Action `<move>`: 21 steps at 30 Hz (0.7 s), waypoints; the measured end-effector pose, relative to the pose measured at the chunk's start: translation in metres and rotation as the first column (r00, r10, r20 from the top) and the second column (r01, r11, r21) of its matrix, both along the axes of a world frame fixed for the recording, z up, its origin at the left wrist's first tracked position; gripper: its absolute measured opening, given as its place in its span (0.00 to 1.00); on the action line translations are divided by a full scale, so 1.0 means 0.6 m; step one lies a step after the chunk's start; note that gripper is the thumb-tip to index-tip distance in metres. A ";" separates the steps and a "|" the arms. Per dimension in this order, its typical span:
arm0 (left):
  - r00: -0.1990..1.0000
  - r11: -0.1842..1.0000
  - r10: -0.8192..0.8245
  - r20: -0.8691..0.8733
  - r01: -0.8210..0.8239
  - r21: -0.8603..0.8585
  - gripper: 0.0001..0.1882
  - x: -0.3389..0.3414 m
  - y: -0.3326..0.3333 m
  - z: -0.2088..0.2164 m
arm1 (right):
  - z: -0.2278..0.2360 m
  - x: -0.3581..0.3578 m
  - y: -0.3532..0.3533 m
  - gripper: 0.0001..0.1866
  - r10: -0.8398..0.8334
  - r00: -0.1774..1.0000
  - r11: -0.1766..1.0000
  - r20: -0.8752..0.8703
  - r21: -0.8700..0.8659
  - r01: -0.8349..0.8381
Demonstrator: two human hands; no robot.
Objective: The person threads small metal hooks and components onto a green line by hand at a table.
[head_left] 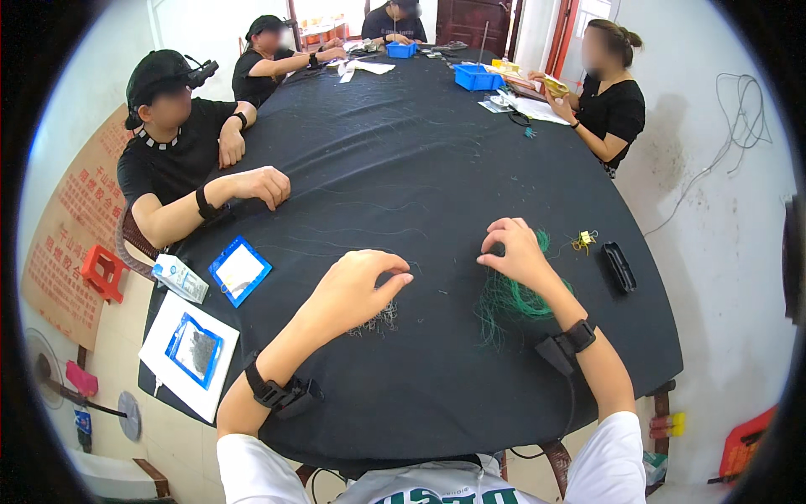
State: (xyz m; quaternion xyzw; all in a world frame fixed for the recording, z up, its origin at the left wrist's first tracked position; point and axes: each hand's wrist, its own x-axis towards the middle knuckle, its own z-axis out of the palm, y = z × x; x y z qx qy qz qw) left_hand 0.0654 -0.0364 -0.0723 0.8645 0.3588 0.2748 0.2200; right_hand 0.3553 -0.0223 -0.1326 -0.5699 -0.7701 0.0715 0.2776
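Over the middle of the near table, my left hand has its thumb and forefinger brought together. A faint thread-like bit shows by those fingertips, too fine to name. Partly under this hand lies a small heap of thin metal pieces, which look like fish hooks. My right hand is curled, thumb and fingertips close together and facing the left one. What it pinches, if anything, is too small to see. Below and behind the right wrist spreads a loose tangle of green line. A gap of dark cloth separates the two hands.
Black cloth covers the table. To the left are a blue-edged packet, a carton and a white board bearing another packet. At right lie yellow clips and a black case. Several people sit around; one's hand rests nearby.
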 end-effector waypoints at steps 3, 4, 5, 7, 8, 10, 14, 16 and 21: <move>0.999 0.999 -0.046 -0.029 0.046 -0.008 0.12 0.007 0.006 -0.006 | -0.018 -0.002 0.000 0.03 0.040 0.997 0.999 0.069 0.017 -0.041; 0.997 0.998 -0.064 -0.043 0.063 -0.024 0.12 0.010 0.007 -0.007 | -0.020 -0.003 0.000 0.03 0.085 0.994 0.996 0.064 0.001 -0.086; 0.997 0.998 -0.065 -0.041 0.064 -0.025 0.12 0.014 0.007 -0.007 | -0.019 -0.001 -0.002 0.04 0.104 0.990 0.995 0.092 0.000 -0.104; 0.994 0.996 -0.076 -0.078 0.072 -0.049 0.12 0.020 0.005 -0.004 | -0.015 -0.005 -0.001 0.04 0.144 0.990 0.989 0.011 -0.019 -0.143; 0.994 0.996 -0.077 -0.077 0.074 -0.050 0.12 0.023 0.007 -0.010 | -0.013 -0.008 -0.001 0.04 0.180 0.981 0.983 -0.070 -0.034 -0.183; 0.996 0.994 -0.076 0.043 0.079 -0.082 0.14 0.026 0.010 -0.024 | 0.004 -0.022 -0.005 0.04 0.209 0.963 0.975 -0.168 -0.036 -0.218; 0.989 0.962 -0.052 0.135 0.086 -0.260 0.16 0.041 0.004 -0.028 | 0.051 -0.056 -0.027 0.05 0.293 0.861 0.939 -0.415 -0.042 -0.340; 0.930 0.789 -0.011 0.367 0.234 -0.569 0.17 0.047 0.002 -0.035 | 0.058 -0.078 -0.034 0.05 0.326 0.814 0.924 -0.480 -0.018 -0.381; 0.823 0.681 0.028 0.567 0.400 -0.613 0.11 0.050 0.005 -0.050 | 0.057 -0.102 -0.041 0.06 0.333 0.653 0.883 -0.680 -0.017 -0.468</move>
